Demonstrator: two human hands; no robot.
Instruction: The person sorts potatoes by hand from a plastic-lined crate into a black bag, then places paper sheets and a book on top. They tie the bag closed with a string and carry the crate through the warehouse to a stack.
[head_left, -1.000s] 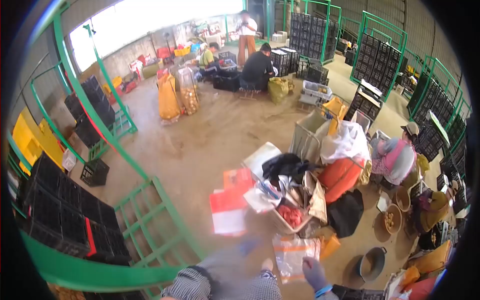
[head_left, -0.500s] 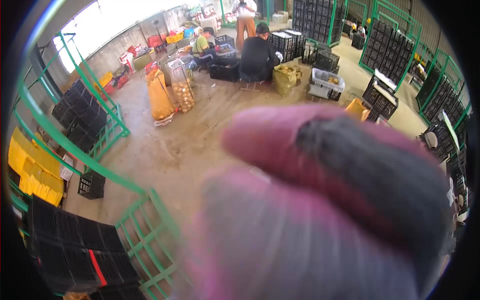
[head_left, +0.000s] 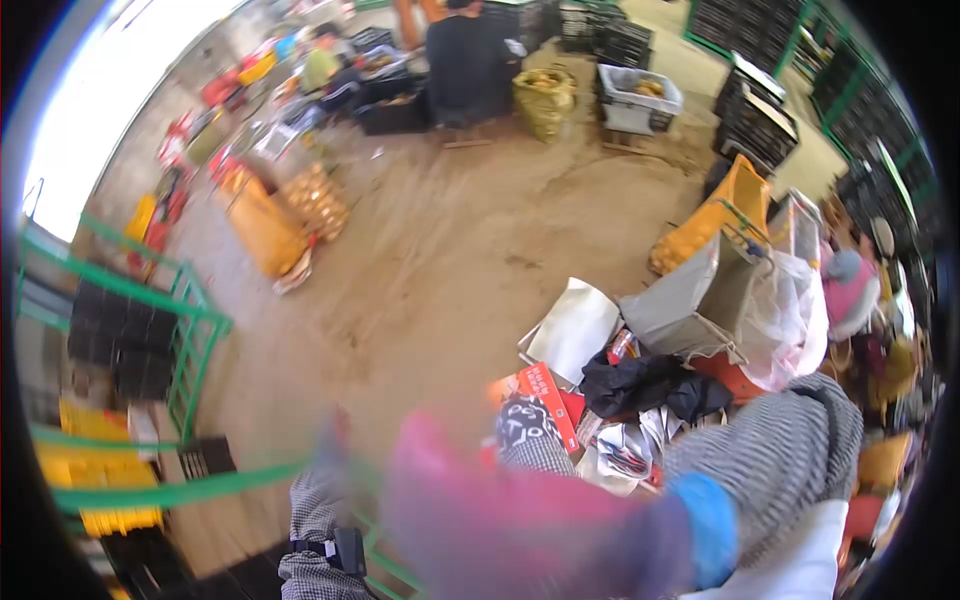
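Observation:
My right hand (head_left: 480, 515), in a pink and purple glove, is a smeared shape at the bottom centre, close to the camera. A blue cuff (head_left: 705, 525) and a grey striped sleeve (head_left: 770, 465) lie behind it. My left hand (head_left: 335, 440) shows as a small blur above a checked sleeve with a black device (head_left: 348, 552) strapped on. It is nearest to the green metal rail (head_left: 200, 490). Motion blur hides the fingers of both hands and anything in them. Beside my right hand are a red printed box (head_left: 547, 400) and patterned cloth (head_left: 532, 435).
A grey open bag (head_left: 690, 300), black cloth (head_left: 640, 388) and papers lie at the right. Orange sacks (head_left: 262, 225) stand further off. People sit beside black crates, one in black (head_left: 465, 70). Yellow crates (head_left: 100, 455) are at the left. Another person in pink (head_left: 850, 290) is at the far right.
The view has tilted down, bringing in the floor items at the right. The gloved hand that covered the lower right is now smaller and lower, and my left arm has appeared.

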